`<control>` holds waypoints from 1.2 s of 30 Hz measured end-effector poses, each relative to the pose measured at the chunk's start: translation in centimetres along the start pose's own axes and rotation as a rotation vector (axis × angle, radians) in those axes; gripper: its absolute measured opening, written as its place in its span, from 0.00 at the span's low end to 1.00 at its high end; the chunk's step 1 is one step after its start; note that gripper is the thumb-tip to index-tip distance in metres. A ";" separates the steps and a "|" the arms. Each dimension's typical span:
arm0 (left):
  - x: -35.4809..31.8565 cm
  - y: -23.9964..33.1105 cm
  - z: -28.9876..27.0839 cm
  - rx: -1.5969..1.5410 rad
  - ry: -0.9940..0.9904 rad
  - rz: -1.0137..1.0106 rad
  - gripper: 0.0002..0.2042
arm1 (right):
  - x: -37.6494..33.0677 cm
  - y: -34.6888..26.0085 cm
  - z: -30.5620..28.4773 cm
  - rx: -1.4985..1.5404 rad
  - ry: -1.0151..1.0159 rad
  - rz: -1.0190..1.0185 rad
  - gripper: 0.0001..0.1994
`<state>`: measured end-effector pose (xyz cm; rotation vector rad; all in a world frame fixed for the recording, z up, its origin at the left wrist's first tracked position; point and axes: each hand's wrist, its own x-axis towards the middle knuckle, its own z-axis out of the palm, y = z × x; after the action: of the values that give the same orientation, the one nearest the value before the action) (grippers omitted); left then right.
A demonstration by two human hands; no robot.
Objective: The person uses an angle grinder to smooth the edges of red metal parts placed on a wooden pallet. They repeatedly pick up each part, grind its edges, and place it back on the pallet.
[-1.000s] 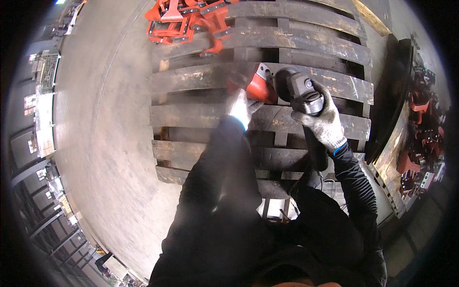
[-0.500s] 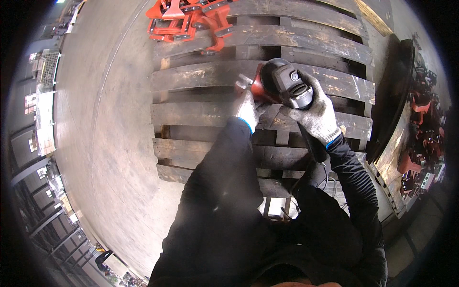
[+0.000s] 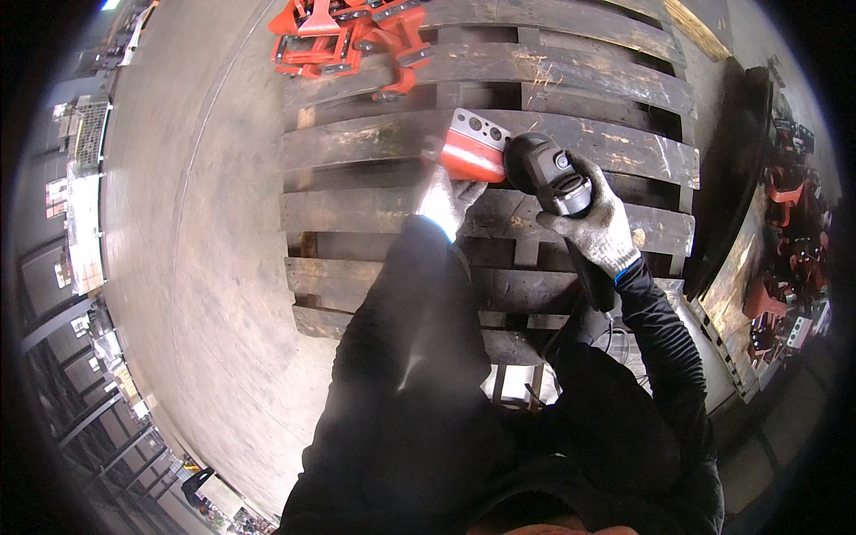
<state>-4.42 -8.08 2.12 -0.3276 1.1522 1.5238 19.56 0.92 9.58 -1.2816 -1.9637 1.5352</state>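
Observation:
In a whitish work glove, my left hand [image 3: 446, 198] grips a red metal part [image 3: 473, 159]. A bare silvery face with several round holes shows along the part's upper side. My right hand [image 3: 599, 214], gloved as well, is wrapped round the head end of a black angle grinder [image 3: 551, 178]. The grinder's round guard sits right beside the red part's right end; whether the disc touches it I cannot tell. Its dark handle runs down below my right hand toward a cable. Both hands are above a slatted wooden pallet [image 3: 357, 209].
A heap of red metal parts [image 3: 348, 36] lies on the pallet's far left corner. To the right, more red parts [image 3: 771, 299] rest on another wooden platform [image 3: 727, 267]. The grinder's cable [image 3: 615, 343] loops near my feet. Concrete floor [image 3: 214, 223] stretches to the left.
My left hand has moved left and turned the red part, so its holed face now shows. The grinder has shifted slightly right and down, out from in front of the part.

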 end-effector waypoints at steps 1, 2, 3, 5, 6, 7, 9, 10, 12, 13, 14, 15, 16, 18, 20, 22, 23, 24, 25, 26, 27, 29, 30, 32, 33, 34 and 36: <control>0.1 0.1 -0.1 -0.005 0.003 -0.001 0.23 | -0.1 0.2 -0.2 0.008 -0.009 0.010 0.47; 0.2 0.3 -0.2 -0.011 0.007 -0.002 0.23 | -0.2 0.4 -0.2 0.006 0.005 0.028 0.47; 0.3 0.4 -0.4 -0.013 -0.006 -0.010 0.23 | -0.2 0.7 -0.1 0.001 0.023 0.050 0.47; 0.6 0.7 -0.9 -0.017 -0.032 -0.027 0.23 | -0.4 0.6 -0.3 -0.005 0.042 0.080 0.48; 0.6 0.8 -0.9 -0.018 -0.034 -0.033 0.23 | -0.6 0.1 -0.7 -0.009 0.042 0.088 0.48; 0.5 0.9 -0.8 -0.020 -0.036 -0.039 0.22 | -0.8 -0.2 -0.9 -0.012 0.042 0.095 0.49; 0.4 0.9 -0.4 -0.023 -0.036 -0.046 0.22 | -1.1 0.1 -0.8 0.044 0.048 0.015 0.49; 0.2 1.0 0.0 -0.024 -0.034 -0.049 0.22 | -1.1 0.3 -0.8 0.073 0.051 -0.027 0.49; 0.1 1.0 0.3 -0.028 -0.041 -0.051 0.22 | -1.0 0.0 -1.0 0.042 0.023 -0.043 0.49; 0.0 1.1 0.4 -0.030 -0.049 -0.051 0.22 | -1.0 -0.2 -0.9 0.062 0.009 -0.074 0.49; -0.1 1.1 0.4 -0.032 -0.057 -0.051 0.21 | -1.0 -0.3 -0.9 0.082 -0.004 -0.104 0.49; -0.1 1.1 0.5 -0.042 -0.056 -0.066 0.21 | -0.9 -0.2 -0.8 0.073 -0.013 -0.113 0.50; -0.1 1.1 0.5 -0.052 -0.056 -0.082 0.21 | -0.8 0.2 -0.8 0.077 -0.017 -0.123 0.49; -0.1 1.1 0.5 -0.046 -0.058 -0.102 0.21 | -0.7 0.9 -1.0 0.084 -0.023 -0.143 0.48; -0.1 1.1 0.5 -0.014 -0.064 -0.113 0.21 | -0.4 0.7 -1.3 0.036 0.004 -0.132 0.48; -0.4 1.4 0.2 0.022 -0.069 -0.114 0.22 | 0.0 0.9 -1.6 0.051 0.021 -0.123 0.48; -0.5 1.6 0.1 0.040 -0.072 -0.115 0.22 | 0.3 1.1 -1.8 0.088 0.025 -0.120 0.48; -0.5 1.6 -0.2 0.046 -0.084 -0.118 0.22 | 0.5 1.2 -1.9 0.120 0.030 -0.115 0.48; -0.3 1.6 -0.6 0.052 -0.096 -0.121 0.23 | 0.8 0.7 -2.0 0.190 0.057 -0.097 0.47; -0.2 1.5 -0.7 0.057 -0.107 -0.125 0.23 | 1.0 1.1 -2.5 0.114 0.079 -0.106 0.46; -0.2 1.5 -0.6 0.103 -0.123 -0.113 0.23 | 1.1 1.2 -2.7 0.141 0.102 -0.079 0.47; 0.2 1.4 0.0 0.192 -0.153 -0.088 0.23 | 1.3 2.0 -2.9 0.212 0.145 -0.018 0.48; -0.3 1.8 1.2 0.225 -0.106 -0.039 0.22 | 1.4 1.7 -3.4 0.081 0.173 0.002 0.48; 2.3 0.9 0.6 0.425 -0.065 0.124 0.19 | 1.6 2.8 -4.1 -0.040 0.230 -0.021 0.47; 2.5 0.8 2.2 0.477 -0.048 0.250 0.17 | 1.8 3.3 -4.4 0.000 0.236 0.009 0.45; 4.2 0.6 2.8 0.658 -0.195 0.609 0.18 | 2.2 3.1 -4.6 -0.031 0.216 0.024 0.45; 4.9 0.2 4.8 1.356 0.124 0.830 0.24 | 3.0 2.9 -5.1 -0.099 0.197 0.058 0.44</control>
<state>-4.38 -1.27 0.90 1.0930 2.2778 0.9940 22.92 6.38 8.12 -1.4815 -1.9120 1.2963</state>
